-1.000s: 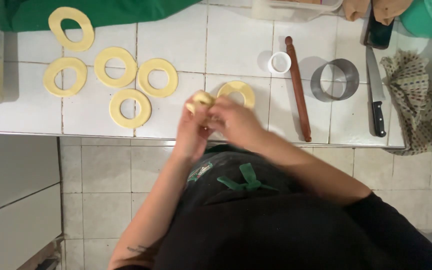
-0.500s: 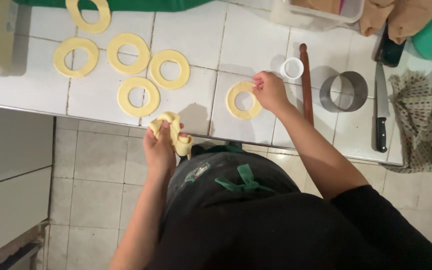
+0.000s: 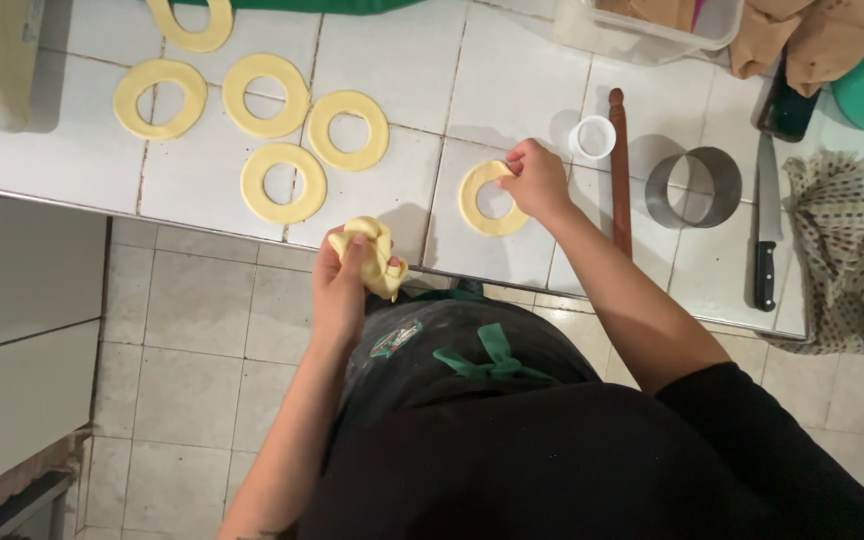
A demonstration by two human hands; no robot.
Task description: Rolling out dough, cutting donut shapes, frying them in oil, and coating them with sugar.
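My left hand [image 3: 340, 282] is closed around a crumpled lump of yellow dough scraps [image 3: 376, 252], held just off the counter's front edge. My right hand [image 3: 536, 178] pinches the upper right rim of a flat dough ring [image 3: 482, 207] that lies on the white tiled counter [image 3: 402, 70]. Several more dough rings lie to the left, the nearest one [image 3: 283, 183] beside the scrap lump and another [image 3: 349, 129] behind it.
Right of my right hand lie a small white round cutter [image 3: 593, 137], a wooden rolling pin [image 3: 619, 170], a large metal ring cutter [image 3: 693, 187], a black-handled knife [image 3: 766, 235] and a patterned cloth [image 3: 834, 245]. A clear plastic tub [image 3: 652, 30] stands at the back.
Both hands were together over the ring with the scraps. The left hand has drawn back to the counter edge with the lump, and the right hand has settled on the ring's rim.
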